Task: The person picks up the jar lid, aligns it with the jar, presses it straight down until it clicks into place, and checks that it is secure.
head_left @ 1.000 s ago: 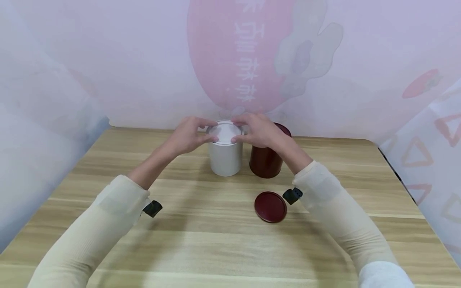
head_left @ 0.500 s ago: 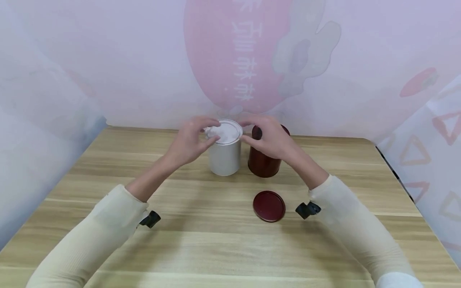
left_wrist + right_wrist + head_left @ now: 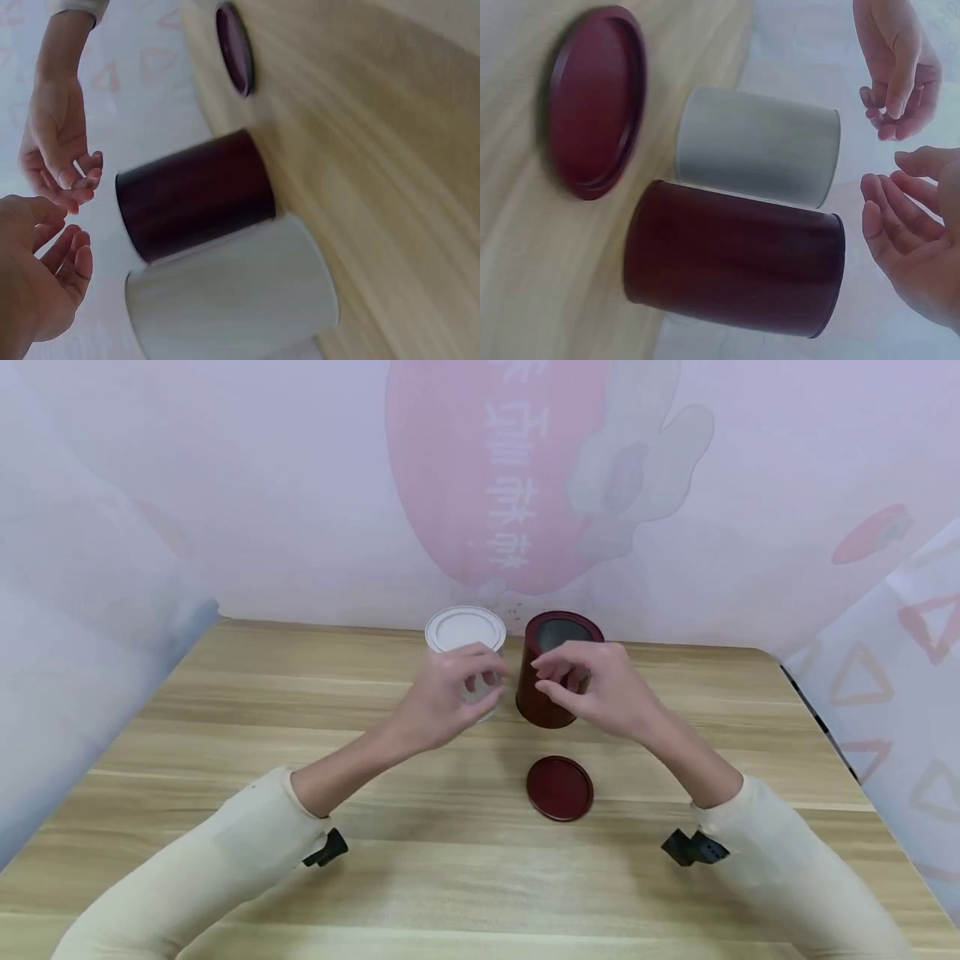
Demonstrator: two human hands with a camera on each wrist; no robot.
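White can (image 3: 465, 647), dark red can (image 3: 553, 681), dark red lid (image 3: 559, 788)

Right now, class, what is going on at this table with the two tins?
A person in cream sleeves holds both hands in the air just in front of two tins on a wooden table. The left hand and right hand have loosely curled fingers and hold nothing. The white tin stands upright with its lid on. Beside it, the dark red tin stands open, and its red lid lies flat on the table nearer the person.
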